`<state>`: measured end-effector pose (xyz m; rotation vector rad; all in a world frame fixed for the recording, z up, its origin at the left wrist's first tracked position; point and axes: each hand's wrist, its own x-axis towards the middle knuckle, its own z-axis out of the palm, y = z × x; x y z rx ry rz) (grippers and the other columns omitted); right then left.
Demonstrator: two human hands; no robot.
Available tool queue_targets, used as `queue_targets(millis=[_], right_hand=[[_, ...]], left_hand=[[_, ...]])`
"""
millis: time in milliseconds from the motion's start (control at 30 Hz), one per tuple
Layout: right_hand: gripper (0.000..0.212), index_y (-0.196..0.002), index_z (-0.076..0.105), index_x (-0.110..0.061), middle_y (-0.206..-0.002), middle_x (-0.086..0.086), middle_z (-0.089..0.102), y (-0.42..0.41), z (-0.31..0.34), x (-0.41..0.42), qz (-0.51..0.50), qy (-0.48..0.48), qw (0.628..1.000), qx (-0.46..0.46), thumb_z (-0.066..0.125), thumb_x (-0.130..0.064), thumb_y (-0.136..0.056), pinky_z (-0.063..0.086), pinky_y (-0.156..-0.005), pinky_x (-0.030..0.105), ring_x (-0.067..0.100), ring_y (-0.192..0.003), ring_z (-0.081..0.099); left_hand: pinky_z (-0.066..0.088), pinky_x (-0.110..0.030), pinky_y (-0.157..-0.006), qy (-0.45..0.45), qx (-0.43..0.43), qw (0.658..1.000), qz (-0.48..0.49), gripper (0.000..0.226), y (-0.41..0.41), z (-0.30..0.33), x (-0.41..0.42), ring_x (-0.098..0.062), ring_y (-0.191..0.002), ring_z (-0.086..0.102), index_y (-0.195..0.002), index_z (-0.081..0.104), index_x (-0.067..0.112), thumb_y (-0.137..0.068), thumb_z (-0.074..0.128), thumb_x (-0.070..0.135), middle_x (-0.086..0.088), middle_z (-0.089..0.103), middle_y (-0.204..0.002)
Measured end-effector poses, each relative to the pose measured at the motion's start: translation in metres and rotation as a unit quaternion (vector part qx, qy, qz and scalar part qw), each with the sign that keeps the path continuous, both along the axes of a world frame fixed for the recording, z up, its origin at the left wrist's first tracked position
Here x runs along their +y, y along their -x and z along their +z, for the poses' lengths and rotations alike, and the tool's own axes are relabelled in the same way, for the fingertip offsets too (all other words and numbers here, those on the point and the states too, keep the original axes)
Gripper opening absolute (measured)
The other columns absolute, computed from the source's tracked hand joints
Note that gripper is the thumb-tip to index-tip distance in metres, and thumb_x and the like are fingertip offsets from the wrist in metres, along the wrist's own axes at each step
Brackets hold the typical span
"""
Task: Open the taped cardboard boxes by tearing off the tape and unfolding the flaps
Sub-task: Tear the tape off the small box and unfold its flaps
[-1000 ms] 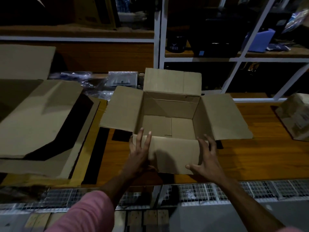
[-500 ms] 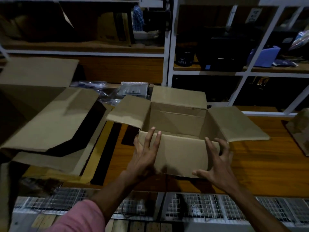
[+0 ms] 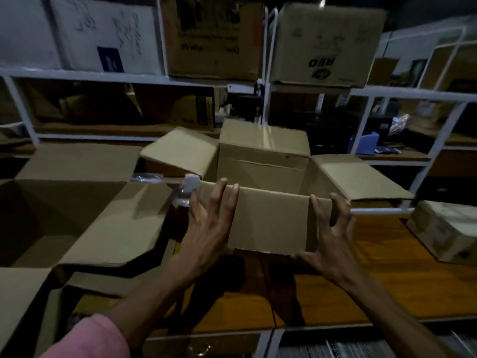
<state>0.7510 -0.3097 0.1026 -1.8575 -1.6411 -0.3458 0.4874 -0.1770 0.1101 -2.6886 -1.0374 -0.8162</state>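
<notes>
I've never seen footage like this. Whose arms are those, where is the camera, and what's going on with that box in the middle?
There is no machine here: these are a person's two bare arms, filmed by one wide-angle camera worn on the head and looking forward and down. That is why the shelves look bent.

The left hand and right hand grip the near side of a small cardboard box, one at each corner. All four of its flaps are unfolded, and what shows of the inside looks empty. It seems raised off the wooden tabletop, though the dim light makes that hard to confirm.

To the left lies a larger opened box. At the right edge sits another box, apparently closed. Behind stand white metal shelves holding more cartons.
</notes>
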Motion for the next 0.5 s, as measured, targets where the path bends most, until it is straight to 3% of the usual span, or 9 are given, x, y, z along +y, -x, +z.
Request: queue_targets(millis=[100,200,333,500], right_hand=[[0.153,-0.159,0.0,-0.043,-0.165,0.009,-0.018,0.046,0.034,0.007,-0.003,-0.015,1.0,-0.022,0.101,-0.044,-0.043,0.038,-0.098,0.076,0.055,-0.145,0.0],[0.158,-0.159,-0.008,-0.042,-0.166,0.014,-0.019,0.088,0.061,0.015,-0.021,-0.032,0.998,-0.049,0.101,-0.045,-0.043,0.037,-0.097,0.081,0.058,-0.143,0.002],[0.153,-0.16,-0.002,-0.036,-0.166,0.017,-0.012,0.137,0.089,0.027,-0.006,-0.063,0.995,-0.075,0.098,-0.05,-0.046,0.037,-0.098,0.076,0.057,-0.141,0.007],[0.147,-0.161,0.004,-0.037,-0.165,0.017,-0.009,0.19,0.107,0.053,0.031,-0.068,0.993,-0.087,0.094,-0.055,-0.047,0.04,-0.098,0.075,0.058,-0.14,0.009]], left_hand=[[0.027,-0.084,-0.103,-0.035,-0.007,0.999,0.011,0.149,0.043,0.037,0.006,-0.062,-0.147,0.006,-0.161,-0.016,0.026,-0.06,0.087,0.063,-0.016,-0.006,-0.168],[0.029,-0.084,-0.103,-0.059,-0.019,0.998,0.028,0.148,0.086,0.066,0.008,-0.062,-0.145,0.007,-0.162,-0.011,0.026,-0.06,0.09,0.059,-0.014,-0.005,-0.168],[0.026,-0.082,-0.106,-0.097,-0.012,0.994,0.053,0.151,0.143,0.097,0.015,-0.057,-0.149,0.008,-0.16,-0.021,0.026,-0.061,0.087,0.062,-0.017,-0.005,-0.168],[0.03,-0.084,-0.101,-0.125,-0.028,0.987,0.091,0.147,0.212,0.114,0.015,-0.064,-0.141,0.016,-0.161,-0.006,0.022,-0.057,0.09,0.06,-0.02,0.002,-0.163]])
